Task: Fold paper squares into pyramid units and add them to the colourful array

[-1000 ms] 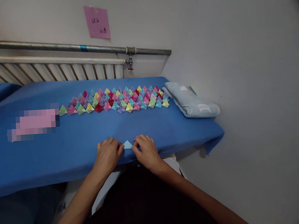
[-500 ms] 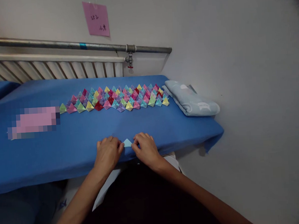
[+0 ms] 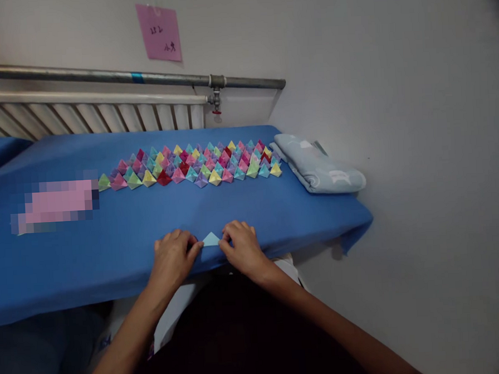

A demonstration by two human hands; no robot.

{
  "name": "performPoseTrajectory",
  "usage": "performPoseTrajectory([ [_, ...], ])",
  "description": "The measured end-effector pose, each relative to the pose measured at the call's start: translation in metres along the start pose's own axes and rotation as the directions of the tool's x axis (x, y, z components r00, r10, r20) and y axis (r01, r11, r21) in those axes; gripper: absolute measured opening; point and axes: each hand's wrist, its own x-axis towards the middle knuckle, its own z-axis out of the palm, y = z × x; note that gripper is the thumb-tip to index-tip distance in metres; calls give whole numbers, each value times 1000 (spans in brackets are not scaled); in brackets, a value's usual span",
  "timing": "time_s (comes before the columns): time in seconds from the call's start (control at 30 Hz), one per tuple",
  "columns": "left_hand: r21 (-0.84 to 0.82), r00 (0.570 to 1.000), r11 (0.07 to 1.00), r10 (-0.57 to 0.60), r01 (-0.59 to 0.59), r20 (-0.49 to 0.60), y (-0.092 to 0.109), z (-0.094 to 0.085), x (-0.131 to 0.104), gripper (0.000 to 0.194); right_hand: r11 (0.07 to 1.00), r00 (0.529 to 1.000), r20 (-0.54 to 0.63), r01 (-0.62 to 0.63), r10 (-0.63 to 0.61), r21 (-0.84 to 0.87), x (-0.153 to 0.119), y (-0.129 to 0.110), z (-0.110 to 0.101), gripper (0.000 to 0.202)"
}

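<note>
A small light-blue paper triangle (image 3: 211,240) lies near the front edge of the blue cloth (image 3: 150,211), its peak pointing away from me. My left hand (image 3: 175,254) pinches its left corner between thumb and forefinger. On the other side, my right hand (image 3: 241,247) has its thumb and fingertips closed on the right corner. Behind my hands, several rows of folded paper pieces (image 3: 201,179) in pink, yellow, green, blue, purple and red stand close together.
A folded pale-blue blanket (image 3: 321,166) lies at the right end of the cloth. At the left is a blurred pink patch (image 3: 62,201). A radiator (image 3: 99,118) and a pipe (image 3: 172,78) run along the wall, below a pink note (image 3: 160,32).
My left hand has shifted slightly to the left, showing more of the triangle's left corner. My right hand has hardly moved.
</note>
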Motion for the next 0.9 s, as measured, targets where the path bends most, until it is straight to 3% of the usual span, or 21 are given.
performPoseTrajectory([
  [0.33,-80,961,987,-114,138,250,0,-16,18,13,1000,1000,19,-16,16,1,1,-1,-1,15],
  [0.53,-62,951,985,-136,159,279,-4,-19,21,18,999,997,73,-35,36,-16,3,-2,-5,13],
  [0.63,-19,977,992,-119,125,176,1,-14,11,21,999,997,69,-34,35,-18,3,-2,-5,13],
  [0.7,30,997,999,34,-32,-67,8,-5,0,20,999,997,67,-36,38,-22,3,-2,-4,13],
  [0.8,76,927,953,302,-293,-220,21,11,-18,27,999,997,67,-41,43,-29,4,-3,-3,13],
  [0.9,136,900,925,376,-354,-218,27,21,-29,33,998,996,75,-46,48,-34,4,-2,-3,13],
])
